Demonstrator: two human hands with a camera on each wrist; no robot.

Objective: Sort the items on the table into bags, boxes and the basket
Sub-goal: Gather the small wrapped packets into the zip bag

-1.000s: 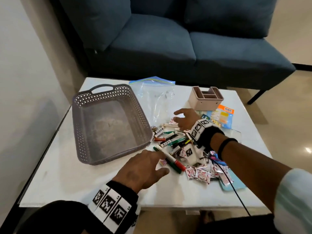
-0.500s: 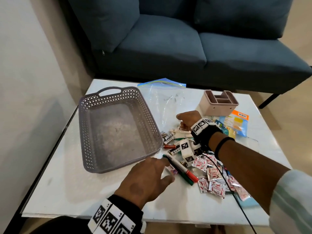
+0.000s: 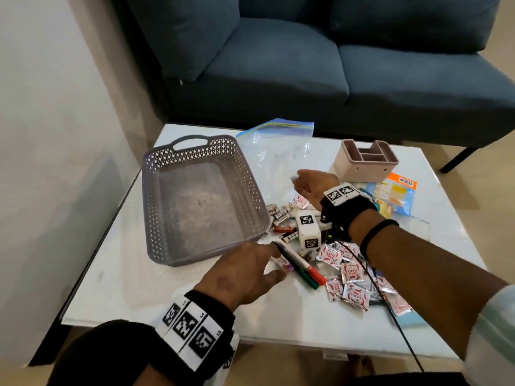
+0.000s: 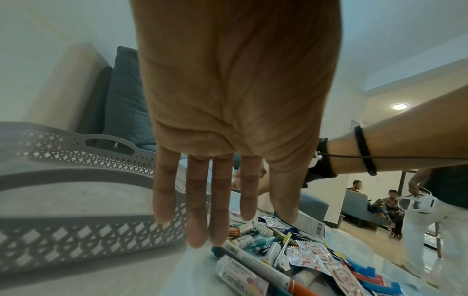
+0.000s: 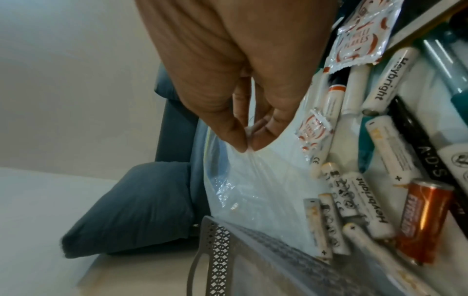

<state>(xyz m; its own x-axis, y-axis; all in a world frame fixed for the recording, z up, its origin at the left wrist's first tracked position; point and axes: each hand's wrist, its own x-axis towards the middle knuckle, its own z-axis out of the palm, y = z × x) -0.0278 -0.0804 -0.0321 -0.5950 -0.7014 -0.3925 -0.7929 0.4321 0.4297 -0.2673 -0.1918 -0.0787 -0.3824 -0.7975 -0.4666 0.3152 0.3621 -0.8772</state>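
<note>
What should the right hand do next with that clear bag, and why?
Probably lift the pinched edge to open the zip bag. The right hand pinches its plastic, the bag lies flat, and the batteries beside it are unsorted; the left hand hovers open.

Right hand fingertips pinching clear plastic bag, beside scattered batteries.

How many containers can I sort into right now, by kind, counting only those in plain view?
Basket: 1
Box with compartments: 1
Zip bag: 1
Total: 3
More bags may lie hidden under the sachets; I cannot tell.
</note>
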